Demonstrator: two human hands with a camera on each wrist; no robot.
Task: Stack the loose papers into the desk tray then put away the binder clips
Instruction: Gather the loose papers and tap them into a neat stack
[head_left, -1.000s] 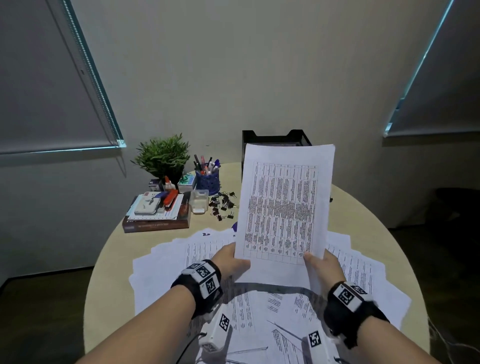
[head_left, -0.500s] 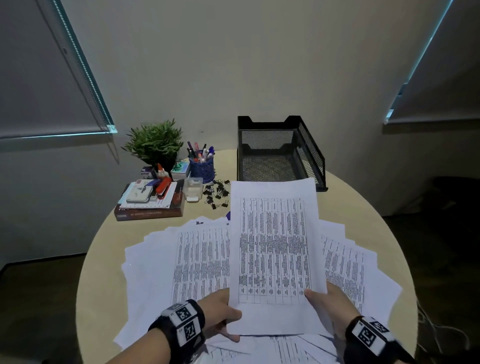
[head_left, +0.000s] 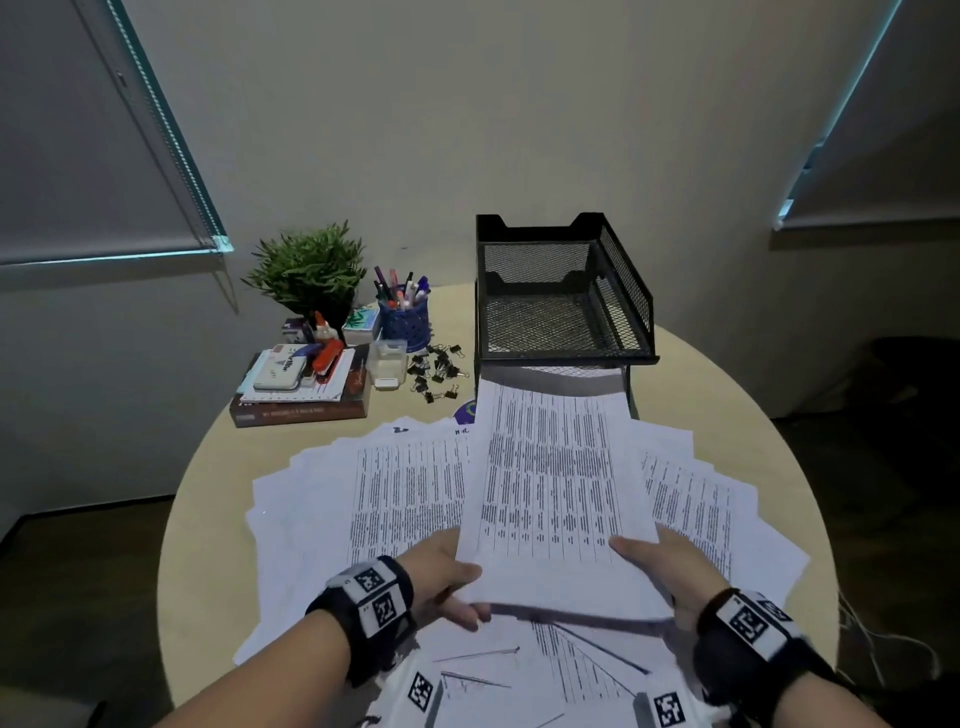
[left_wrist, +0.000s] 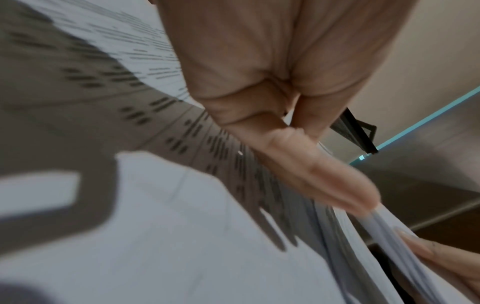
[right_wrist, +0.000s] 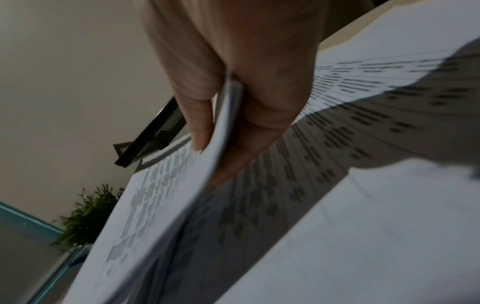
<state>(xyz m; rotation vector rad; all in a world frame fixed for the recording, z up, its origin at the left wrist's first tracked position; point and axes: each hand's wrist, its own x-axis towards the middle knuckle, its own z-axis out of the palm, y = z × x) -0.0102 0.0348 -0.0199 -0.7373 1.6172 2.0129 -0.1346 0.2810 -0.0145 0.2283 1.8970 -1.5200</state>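
Observation:
I hold a stack of printed papers nearly flat above the table, its far edge pointing at the black mesh desk tray. My left hand pinches the stack's near left corner, thumb on top. My right hand pinches the near right corner; in the right wrist view the paper stack sits between thumb and fingers. More loose papers lie fanned across the table under the stack. Black binder clips lie scattered left of the tray.
At the back left stand a potted plant, a blue pen cup, a small clear container and a book pile with a stapler on top. The round table ends close behind the tray.
The stack was upright in front of the tray a second ago. It has tipped down to nearly flat and moved forward, so its far edge now lies at the tray's lower tier.

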